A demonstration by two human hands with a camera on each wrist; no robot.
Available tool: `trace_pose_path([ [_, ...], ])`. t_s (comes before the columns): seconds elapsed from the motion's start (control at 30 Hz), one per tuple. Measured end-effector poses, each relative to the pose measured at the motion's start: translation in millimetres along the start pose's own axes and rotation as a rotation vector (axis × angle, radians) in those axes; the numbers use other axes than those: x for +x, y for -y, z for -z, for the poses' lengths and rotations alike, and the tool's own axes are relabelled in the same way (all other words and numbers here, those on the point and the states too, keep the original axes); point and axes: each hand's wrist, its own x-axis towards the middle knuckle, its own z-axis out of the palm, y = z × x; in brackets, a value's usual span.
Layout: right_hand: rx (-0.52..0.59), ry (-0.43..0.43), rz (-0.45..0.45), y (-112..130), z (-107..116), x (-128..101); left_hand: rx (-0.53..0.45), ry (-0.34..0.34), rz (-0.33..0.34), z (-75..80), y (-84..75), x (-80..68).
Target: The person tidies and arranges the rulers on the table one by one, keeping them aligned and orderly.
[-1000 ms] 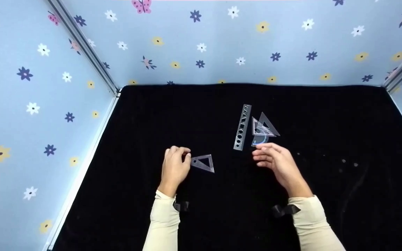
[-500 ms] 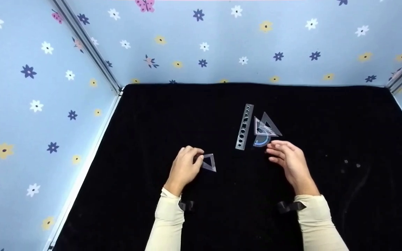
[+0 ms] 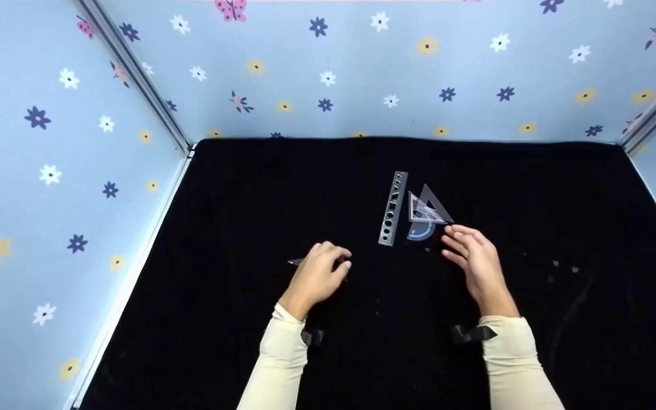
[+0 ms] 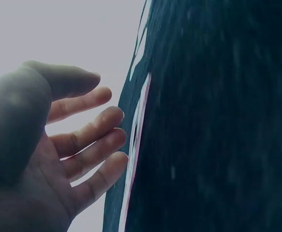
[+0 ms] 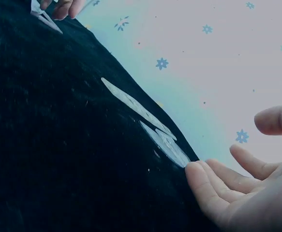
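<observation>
Head view: left hand now covers the clear set square, fingers curled around it; only a corner shows at the hand's left, whereas a second ago the triangle lay exposed to its right, so it appears gathered into the grip. Right hand, fingers relaxed, empty, has eased rightward; stencil ruler, overlapping set squares and blue protractor lie just beyond its fingertips on black cloth.

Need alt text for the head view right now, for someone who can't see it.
Left hand grips a small clear plastic triangle on the black cloth table; the open right hand hovers beside a clear stencil ruler, overlapping clear triangles and a blue protractor.
</observation>
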Motion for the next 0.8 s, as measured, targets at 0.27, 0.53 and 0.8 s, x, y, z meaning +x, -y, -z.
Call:
trace_pose_path([
  [0.27, 0.070, 0.012, 0.023, -2, -2, 4, 0.076, 0.033, -0.001, -7.5, -18.7, 13.3],
  [0.53, -0.111, -0.017, 0.066, -3, 0, 4, 0.080, 0.092, 0.032, -15.7, -35.3, 35.7],
  [0.8, -0.183, -0.063, 0.053, 2, 0, 5, 0.040, 0.137, 0.038, -22.3, -51.5, 60.0],
])
